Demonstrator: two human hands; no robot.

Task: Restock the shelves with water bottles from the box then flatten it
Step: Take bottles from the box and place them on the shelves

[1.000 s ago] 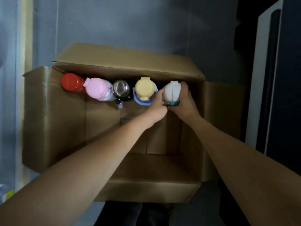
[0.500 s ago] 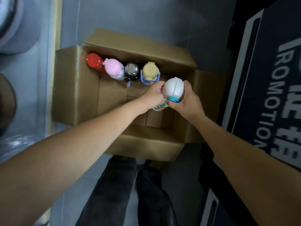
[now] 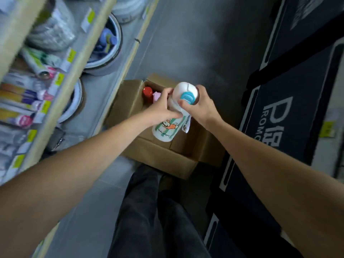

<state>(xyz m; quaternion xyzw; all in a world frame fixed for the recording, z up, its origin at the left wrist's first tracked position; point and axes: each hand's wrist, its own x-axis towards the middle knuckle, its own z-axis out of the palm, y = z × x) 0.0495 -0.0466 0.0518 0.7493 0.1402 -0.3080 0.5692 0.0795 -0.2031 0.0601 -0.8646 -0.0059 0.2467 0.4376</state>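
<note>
Shelf goods (image 3: 28, 101) blurred; box (image 3: 158, 155) interior mostly hidden.

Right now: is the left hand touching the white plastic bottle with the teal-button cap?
Touching. Head view: left hand curls round the white plastic bottle just below its cap.

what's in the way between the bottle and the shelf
Nothing visible. The left hand and right hand hold the bottle above the box, with open air between it and the shelf on the left. The shelf is blurred, so a free spot there cannot be made out.
</note>
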